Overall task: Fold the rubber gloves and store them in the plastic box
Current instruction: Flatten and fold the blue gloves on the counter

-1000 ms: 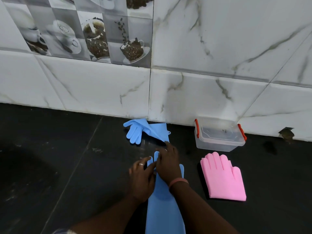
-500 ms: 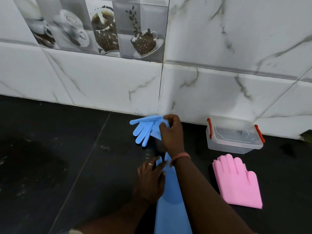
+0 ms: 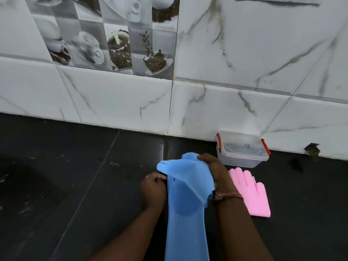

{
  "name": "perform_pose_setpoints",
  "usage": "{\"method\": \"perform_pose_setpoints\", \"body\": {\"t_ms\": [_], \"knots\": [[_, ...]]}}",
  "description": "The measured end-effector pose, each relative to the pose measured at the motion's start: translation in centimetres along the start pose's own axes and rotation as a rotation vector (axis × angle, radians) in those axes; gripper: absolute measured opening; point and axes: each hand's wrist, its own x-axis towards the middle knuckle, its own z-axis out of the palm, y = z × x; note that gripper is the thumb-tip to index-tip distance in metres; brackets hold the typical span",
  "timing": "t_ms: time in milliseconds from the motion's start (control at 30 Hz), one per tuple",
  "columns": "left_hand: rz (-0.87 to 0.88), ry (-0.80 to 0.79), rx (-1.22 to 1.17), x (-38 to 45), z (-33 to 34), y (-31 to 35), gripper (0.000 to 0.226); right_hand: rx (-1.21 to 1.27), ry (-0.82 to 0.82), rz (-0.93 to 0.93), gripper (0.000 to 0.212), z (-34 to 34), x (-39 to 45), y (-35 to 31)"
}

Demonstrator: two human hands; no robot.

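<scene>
One long blue rubber glove [image 3: 185, 228] lies flat on the dark counter, running toward me. A second blue glove [image 3: 185, 171] is held above its far end, draped over it. My right hand [image 3: 212, 170] grips that second glove at its finger end. At the flat glove's left edge my left hand [image 3: 153, 187] is curled, pinching the blue rubber there. To the right a pink glove [image 3: 251, 194] lies folded flat, partly behind my right wrist. The clear plastic box [image 3: 242, 150] with red clips stands against the wall, its lid on.
A white marble-tiled wall [image 3: 226, 102] with coffee-picture tiles rises right behind the counter. The black counter [image 3: 66, 185] stretches left, with a duller patch at the far left. A chipped hole [image 3: 311, 149] shows at the wall's base on the right.
My right hand reached to the blue glove by the wall, took hold of it and pulled it back over the flat glove. My left hand stayed at the flat glove's edge.
</scene>
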Motion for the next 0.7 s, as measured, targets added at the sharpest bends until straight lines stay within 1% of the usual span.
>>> {"method": "perform_pose_setpoints", "body": {"t_ms": [33,67,100,133,167,200,233,267,300,333,367,400,433,467,533,600,633,667,700], "knots": [[-0.150,0.015,-0.091,-0.4,-0.3,1.3,0.027,0.021,-0.016,-0.041,0.044,-0.2,-0.5,-0.6],[-0.266,0.011,-0.211,-0.7,-0.7,2.5,0.024,0.018,-0.037,-0.117,0.042,-0.3,-1.0,-1.2],[-0.369,-0.031,-0.385,-0.8,-0.8,3.7,0.018,-0.063,-0.056,-0.231,0.038,-0.1,-1.4,-1.7],[-0.485,-0.136,-0.591,-0.9,-0.8,4.8,0.016,-0.239,-0.070,-0.345,0.036,0.5,-2.0,-2.1],[-0.608,-0.302,-0.779,-1.2,-1.1,6.0,0.025,-0.472,-0.087,-0.437,0.035,1.2,-2.6,-2.1],[-0.708,-0.499,-0.906,-1.6,-1.4,6.8,0.045,-0.695,-0.124,-0.456,0.035,1.9,-2.9,-1.6],[-0.762,-0.690,-0.993,-1.9,-1.5,7.2,0.065,-0.866,-0.195,-0.406,0.035,2.5,-3.0,-0.7],[-0.791,-0.830,-1.063,-2.1,-1.7,7.2,0.079,-1.009,-0.260,-0.327,0.036,2.9,-2.9,0.6],[-0.807,-0.910,-1.131,-2.3,-1.9,7.0,0.083,-1.095,-0.325,-0.226,0.039,3.1,-2.9,1.9],[-0.815,-0.927,-1.164,-2.6,-2.1,6.7,0.077,-1.108,-0.371,-0.110,0.043,3.1,-3.4,2.9],[-0.829,-0.906,-1.148,-3.0,-2.1,6.1,0.066,-1.034,-0.416,0.001,0.046,2.7,-3.7,3.5],[-0.841,-0.894,-1.114,-3.5,-2.2,5.4,0.056,-0.925,-0.458,0.092,0.043,1.9,-4.0,3.6],[-0.851,-0.875,-1.078,-4.0,-2.2,4.6,0.049,-0.820,-0.474,0.144,0.038,0.8,-4.2,3.3],[-0.866,-0.847,-1.056,-4.4,-2.2,3.4,0.046,-0.745,-0.442,0.172,0.034,-0.4,-4.4,2.8],[-0.893,-0.794,-1.012,-5.1,-2.4,1.8,0.052,-0.676,-0.241,0.221,0.038,-3.3,-4.0,2.4],[-0.942,-0.771,-1.025,-5.5,-2.3,0.9,0.056,-0.745,0.016,0.253,0.054,-5.6,-3.7,2.9],[-0.958,-0.746,-1.026,-5.7,-2.0,0.9,0.054,-0.787,0.093,0.262,0.062,-6.3,-3.5,3.6],[-0.970,-0.730,-1.031,-5.8,-1.7,1.0,0.053,-0.781,0.124,0.261,0.067,-7.0,-3.2,4.4],[-0.961,-0.717,-1.016,-6.0,-1.5,1.2,0.052,-0.735,0.120,0.247,0.069,-7.1,-3.2,5.1]]}}
